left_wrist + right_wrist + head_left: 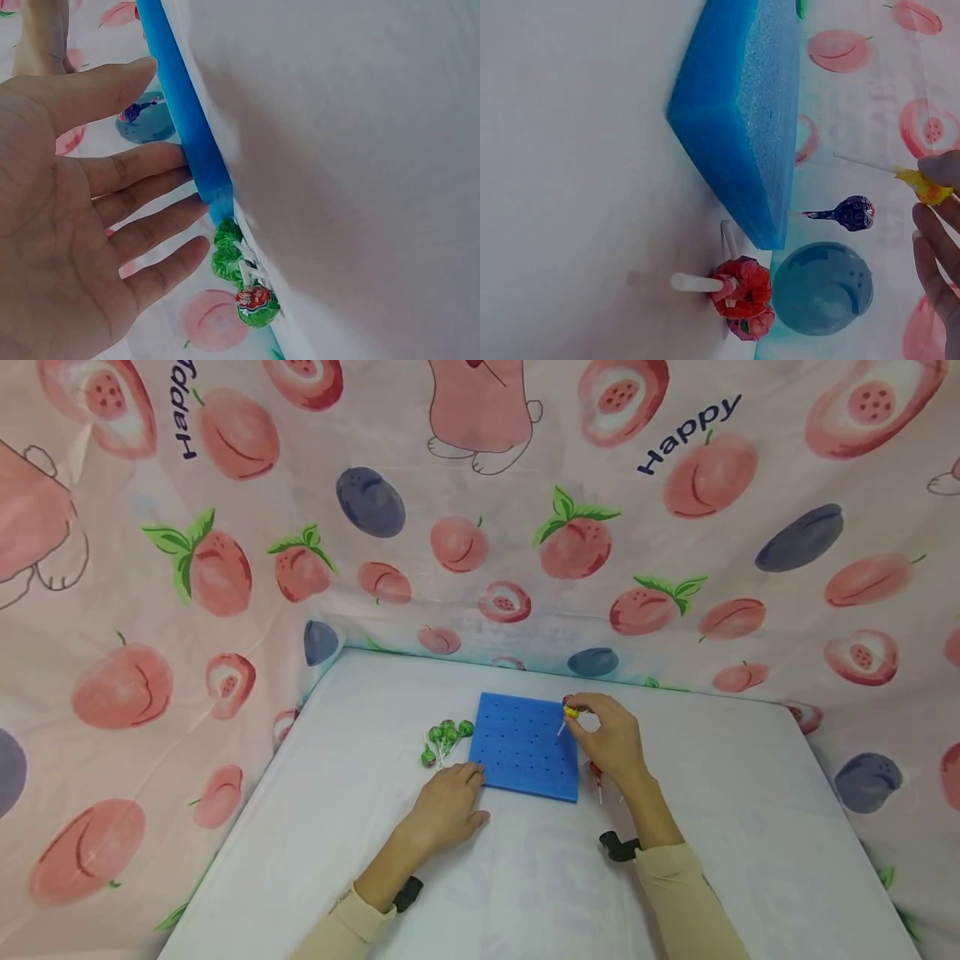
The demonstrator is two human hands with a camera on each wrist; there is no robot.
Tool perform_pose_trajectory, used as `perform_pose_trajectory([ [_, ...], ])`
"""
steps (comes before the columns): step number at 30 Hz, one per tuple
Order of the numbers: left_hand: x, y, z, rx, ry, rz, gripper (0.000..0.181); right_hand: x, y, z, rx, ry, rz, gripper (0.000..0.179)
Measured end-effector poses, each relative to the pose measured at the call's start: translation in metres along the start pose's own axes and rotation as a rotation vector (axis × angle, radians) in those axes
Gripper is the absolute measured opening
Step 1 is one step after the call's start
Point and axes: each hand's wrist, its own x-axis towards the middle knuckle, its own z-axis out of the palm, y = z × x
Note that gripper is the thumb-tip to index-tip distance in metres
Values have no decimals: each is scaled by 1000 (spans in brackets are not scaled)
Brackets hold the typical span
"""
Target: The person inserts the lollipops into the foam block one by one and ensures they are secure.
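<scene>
A yellow-wrapped lollipop (932, 189) is pinched between the thumb and fingers of my right hand (613, 737), its white stick pointing down over the far right part of the blue foam board (517, 747). Rows of small holes dot the board's top. Fingertips of my left hand (444, 806) touch the board's near left edge; the fingers are fairly straight in the left wrist view, with nothing in the palm. A dark purple lollipop (855, 213) stands at the board's far right side, its stick end at the foam; in the head view it is mostly hidden behind the yellow one.
Several green-wrapped lollipops (447, 732) lie in a loose cluster left of the board. Red-wrapped lollipops (742, 289) lie by its right side, partly under my right hand in the head view. Fruit-printed cloth (465, 543) hangs behind and beside the white table (525, 885).
</scene>
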Motion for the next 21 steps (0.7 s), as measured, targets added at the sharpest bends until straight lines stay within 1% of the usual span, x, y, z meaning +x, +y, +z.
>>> perform_pose_trajectory([
  [6, -1, 0, 0, -7, -4, -1, 61, 4, 1, 6, 28, 31, -25, 32],
  [12, -1, 0, 0, -11, -6, -7, 61, 9, 4, 11, 35, 62, -61, 33],
  [16, -1, -1, -1, -11, -4, -6, 61, 12, 5, 14, 41, 59, -60, 33],
  [21, -1, -1, 0, -6, -8, -2, 62, 14, 9, 20, 35, 53, -41, 32],
])
